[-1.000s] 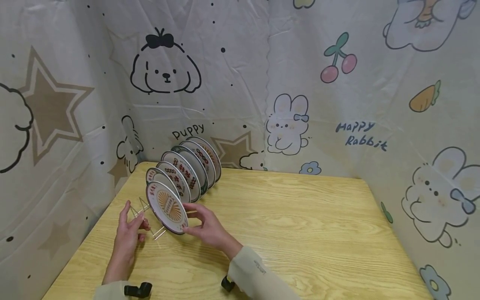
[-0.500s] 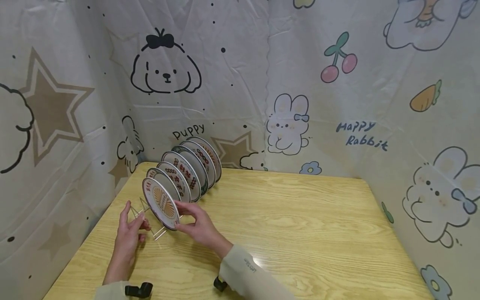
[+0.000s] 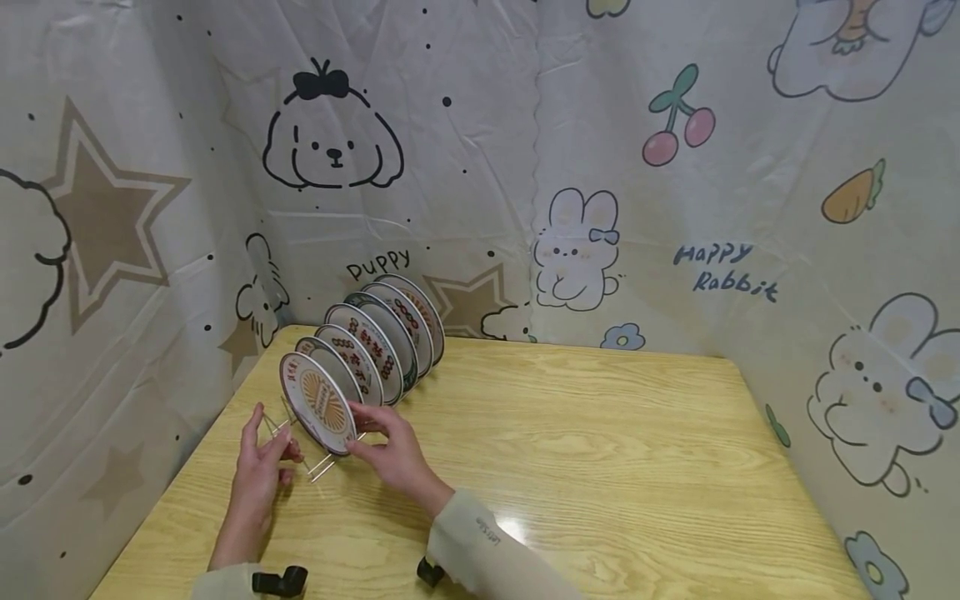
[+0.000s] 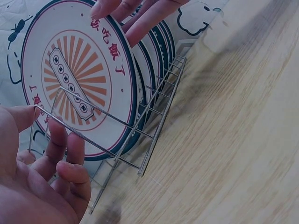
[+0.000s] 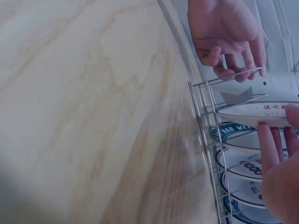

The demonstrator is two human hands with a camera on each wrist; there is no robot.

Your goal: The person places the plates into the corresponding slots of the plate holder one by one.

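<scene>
My right hand (image 3: 399, 450) pinches the rim of the front plate (image 3: 318, 403), thumb on its face and fingers behind it. That plate is white with an orange sunburst, red characters and a dark rim; it leans in the near end of a wire dish rack (image 4: 154, 135). At the rack's end wire, my left hand (image 4: 44, 172) holds on with its thumb and curled fingers. Behind the front plate, several more patterned plates (image 3: 372, 340) stand in a row along the rack. In the right wrist view, the front plate's lower edge (image 5: 233, 111) sits between the rack's wires.
The rack stands on the left part of a wood-grain table (image 3: 600, 450). A printed cloth (image 3: 480, 125) with cartoon animals hangs behind and along both sides, close to the farthest plates. Black wrist mounts (image 3: 281, 580) sit at both sleeves.
My right hand has moved left and slightly away from me, bringing the front plate closer to the row behind it. The left hand has stayed at the rack's end.
</scene>
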